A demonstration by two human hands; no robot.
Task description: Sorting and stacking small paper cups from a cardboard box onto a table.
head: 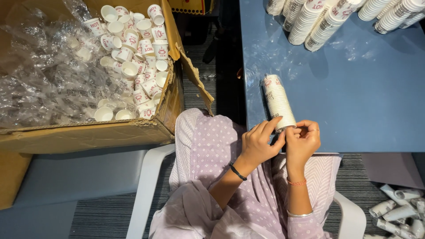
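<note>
A stack of small white paper cups in a clear plastic sleeve [277, 102] lies on the blue table [363, 97], its near end at the table's front edge. My left hand [260, 144] and my right hand [303, 140] meet at that near end, the fingers pinching the wrapped end of the stack. Both wrists carry bands and rest over my lap in pale purple dotted cloth.
A big cardboard box [133, 128] on the left holds loose white paper cups [137, 53] and crumpled clear plastic [40, 75]. Several wrapped cup stacks [341, 17] lie along the table's far edge. More wrapped stacks [400, 212] lie on the floor at the lower right. I sit on a white plastic chair [148, 186].
</note>
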